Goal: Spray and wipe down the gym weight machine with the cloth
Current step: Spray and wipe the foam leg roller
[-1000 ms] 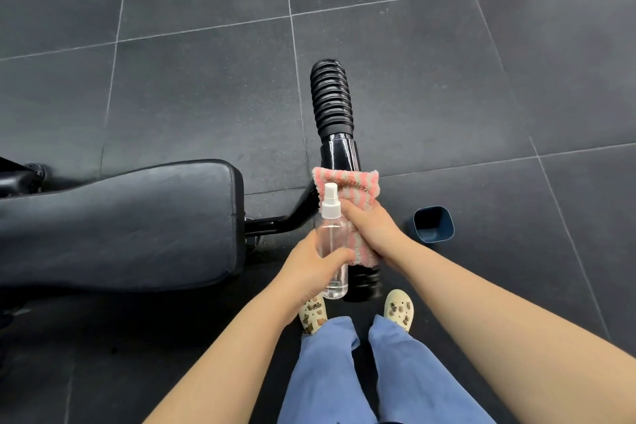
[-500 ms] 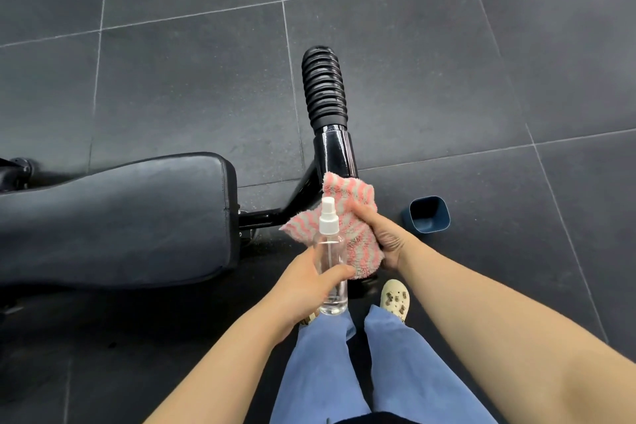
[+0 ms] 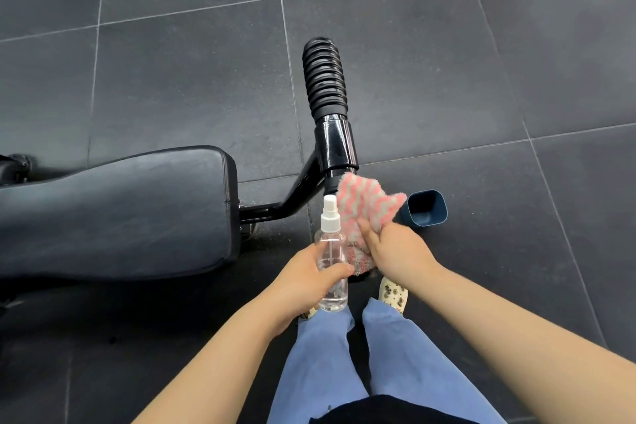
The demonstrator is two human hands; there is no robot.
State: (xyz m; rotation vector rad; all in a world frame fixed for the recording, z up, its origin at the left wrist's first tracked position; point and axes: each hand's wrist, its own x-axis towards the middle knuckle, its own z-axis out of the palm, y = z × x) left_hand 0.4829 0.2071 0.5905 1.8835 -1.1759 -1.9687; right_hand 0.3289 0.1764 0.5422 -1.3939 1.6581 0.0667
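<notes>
Cloth (image 3: 364, 206), fluffy with pink and grey stripes, bunched against a black gym machine bar (image 3: 335, 148)

Right hand (image 3: 395, 251) grips the cloth just below the bar's glossy sleeve and ribbed black grip. Left hand (image 3: 303, 282) is curled around a clear spray bottle (image 3: 331, 258) with a white nozzle, held upright beside the cloth. A black padded seat (image 3: 117, 210) sits left; a dark blue cup (image 3: 426, 208) stands on the grey tiled floor (image 3: 481, 62)

Gym floor. Evidence: dark rubber floor tiles (image 3: 413, 62) with pale seams, black padded bench seat (image 3: 117, 213) on a black steel frame (image 3: 296, 193), and a machine handle (image 3: 325, 79) with ribbed rubber grip and glossy black collar.
</notes>
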